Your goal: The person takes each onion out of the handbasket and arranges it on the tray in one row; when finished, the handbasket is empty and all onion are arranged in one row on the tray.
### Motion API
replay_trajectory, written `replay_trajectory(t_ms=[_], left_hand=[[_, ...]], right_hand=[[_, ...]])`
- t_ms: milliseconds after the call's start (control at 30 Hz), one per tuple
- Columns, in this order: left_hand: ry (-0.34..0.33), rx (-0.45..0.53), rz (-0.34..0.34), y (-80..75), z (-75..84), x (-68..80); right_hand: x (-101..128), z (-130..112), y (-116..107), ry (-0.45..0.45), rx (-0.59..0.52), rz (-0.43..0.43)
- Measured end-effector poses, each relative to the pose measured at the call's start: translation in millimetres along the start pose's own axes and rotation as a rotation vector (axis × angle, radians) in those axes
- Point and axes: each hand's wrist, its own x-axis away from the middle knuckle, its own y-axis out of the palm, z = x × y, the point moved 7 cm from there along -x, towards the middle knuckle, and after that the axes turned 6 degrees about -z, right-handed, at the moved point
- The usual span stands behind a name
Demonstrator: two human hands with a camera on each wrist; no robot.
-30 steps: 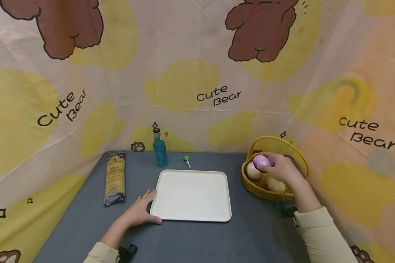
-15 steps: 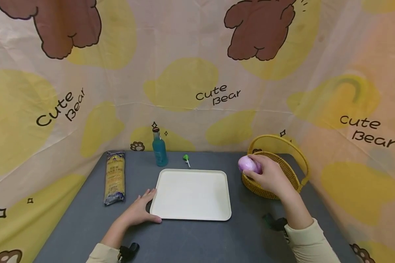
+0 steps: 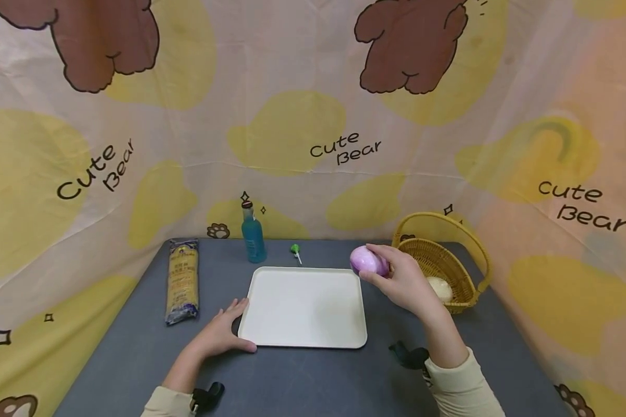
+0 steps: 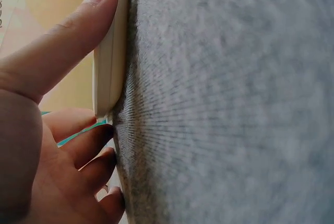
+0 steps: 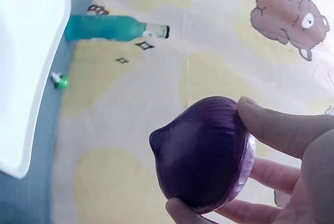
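My right hand (image 3: 404, 281) holds a purple onion (image 3: 367, 262) just off the back right corner of the white tray (image 3: 305, 307). In the right wrist view the onion (image 5: 201, 153) is pinched between thumb and fingertips, its pointed end facing the tray side. My left hand (image 3: 221, 331) rests at the tray's front left corner. Its thumb (image 4: 68, 38) lies along the tray's front edge in the left wrist view, and its spread fingers lie by the left side, on the table.
Right of the tray stands a yellow wicker basket (image 3: 469, 284) with a tall handle and a pale rounded item (image 3: 440, 288) inside. Behind the tray are a blue bottle (image 3: 253, 237) and a green lollipop (image 3: 295, 252). A yellow packet (image 3: 182, 281) lies at the left.
My right hand has lifted the onion out of the basket and carried it left to the tray's back right corner. The left hand has stayed at the tray.
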Motion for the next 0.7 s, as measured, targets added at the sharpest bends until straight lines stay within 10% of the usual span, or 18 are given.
replay_trajectory(t_ms=[700], left_hand=[[-0.064, 0.062, 0.006, 1.4, -5.2, 0.0]], right_hand=[[-22.8, -34.6, 71.5, 0.071, -0.375, -0.111]])
